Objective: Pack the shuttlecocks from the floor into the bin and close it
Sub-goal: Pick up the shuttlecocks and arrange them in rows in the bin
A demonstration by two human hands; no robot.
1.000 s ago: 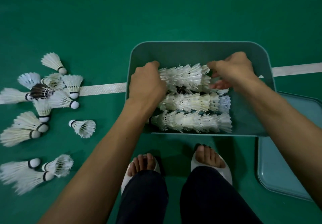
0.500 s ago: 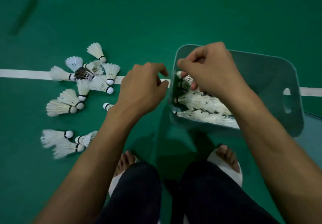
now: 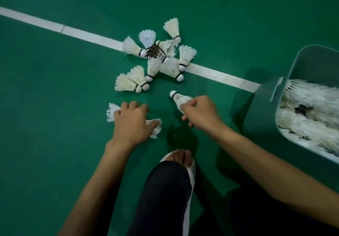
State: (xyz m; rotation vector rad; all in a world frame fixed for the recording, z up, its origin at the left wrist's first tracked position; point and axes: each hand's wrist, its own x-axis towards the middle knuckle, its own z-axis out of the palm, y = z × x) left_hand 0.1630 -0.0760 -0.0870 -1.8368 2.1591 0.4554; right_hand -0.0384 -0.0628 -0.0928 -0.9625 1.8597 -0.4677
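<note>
A cluster of several white feather shuttlecocks [image 3: 157,59] lies on the green floor across the white line, one with dark feathers among them. My left hand [image 3: 131,123] is down over two shuttlecocks [image 3: 156,128] nearest me, fingers curled round them; their feather ends stick out on both sides. My right hand [image 3: 200,113] pinches the feather skirt of a single shuttlecock [image 3: 177,97], whose cork points away from me. The grey-green bin [image 3: 264,110] stands at the right edge without a lid on it, holding rows of packed shuttlecocks [image 3: 311,107].
A white court line [image 3: 73,31] runs diagonally across the floor up to the bin. My foot in a white slipper [image 3: 190,164] and my dark trouser legs are below the hands. Bare green floor stretches to the left and beyond the cluster.
Both hands have left the bin and come down to the floor at its left. The view has swung left, so the bin now sits at the right edge.
</note>
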